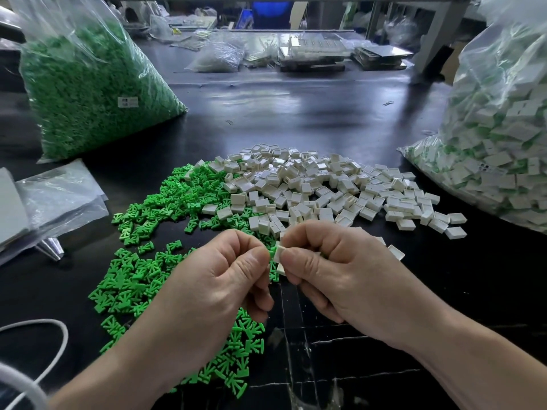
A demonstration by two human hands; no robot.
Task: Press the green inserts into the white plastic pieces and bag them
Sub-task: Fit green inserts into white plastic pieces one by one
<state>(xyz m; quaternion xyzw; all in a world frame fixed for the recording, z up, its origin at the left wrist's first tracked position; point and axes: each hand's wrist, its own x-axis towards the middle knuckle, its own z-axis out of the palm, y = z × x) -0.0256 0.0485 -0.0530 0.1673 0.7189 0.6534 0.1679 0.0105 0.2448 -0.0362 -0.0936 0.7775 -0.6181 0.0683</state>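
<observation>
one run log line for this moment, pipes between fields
phase: press-fit | left hand: pinches green insert | right hand: pinches white piece | bagged: not yet

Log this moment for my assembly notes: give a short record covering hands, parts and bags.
left hand: pinches a green insert at the piece's edge
right hand: pinches a white piece
green pile: loose on the table, partly under the left hand
white pile: behind the hands, touching the green pile
left bag: full of green inserts
right bag: white pieces with green showing
stage: insert at the piece, not yet bagged
</observation>
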